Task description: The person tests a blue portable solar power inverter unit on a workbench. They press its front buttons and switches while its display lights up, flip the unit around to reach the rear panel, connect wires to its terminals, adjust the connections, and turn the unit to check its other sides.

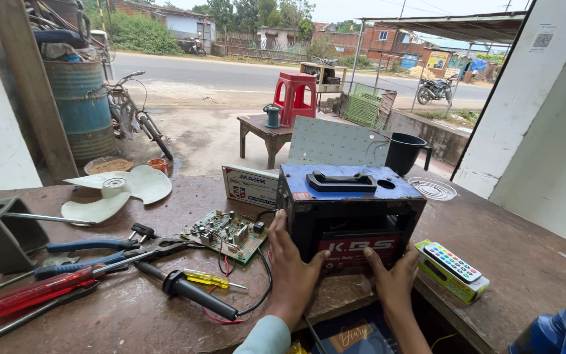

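Single head-worn view, looking forward and down over a brown workbench (132,314) from its near edge. Both hands sit close, bottom centre: left hand (291,269) and right hand (393,278) press against the dark box (352,216) directly ahead of the grip. Beyond the grip the view runs out an open front to a road (230,75). Wide lens; no second view.

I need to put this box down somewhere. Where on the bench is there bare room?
Bare wood lies right of the black box, beyond the remote toward the wall, and at the near left edge below the soldering iron. The left side is crowded: pliers, red screwdriver, circuit board, fan blade.
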{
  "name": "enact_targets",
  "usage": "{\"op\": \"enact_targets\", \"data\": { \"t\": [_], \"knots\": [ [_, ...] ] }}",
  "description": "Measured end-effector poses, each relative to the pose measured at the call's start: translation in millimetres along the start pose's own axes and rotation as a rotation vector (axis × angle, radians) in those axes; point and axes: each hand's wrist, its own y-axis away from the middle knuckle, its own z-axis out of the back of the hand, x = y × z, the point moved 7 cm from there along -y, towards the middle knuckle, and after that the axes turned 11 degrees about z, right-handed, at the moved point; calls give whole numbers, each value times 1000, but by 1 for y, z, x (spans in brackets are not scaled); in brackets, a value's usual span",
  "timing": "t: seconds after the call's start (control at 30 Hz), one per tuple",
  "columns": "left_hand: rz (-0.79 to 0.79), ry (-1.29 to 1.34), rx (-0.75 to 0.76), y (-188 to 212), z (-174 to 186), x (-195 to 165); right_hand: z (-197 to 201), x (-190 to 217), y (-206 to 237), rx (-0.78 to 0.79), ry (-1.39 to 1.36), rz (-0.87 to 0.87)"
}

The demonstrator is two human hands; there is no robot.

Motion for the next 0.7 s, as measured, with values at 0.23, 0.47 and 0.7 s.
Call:
{"op": "enact_targets", "data": {
  "t": [0.23,0.47,0.7],
  "knots": [
    [7,-8,-12,0,-1,2,17,26,10,-3,-239,-22],
    [35,5,27,-1,-3,12,6,97,7,-181,55,229],
    [20,7,21,-1,-4,16,-5,97,4,-159,40,168]
  ]
}}
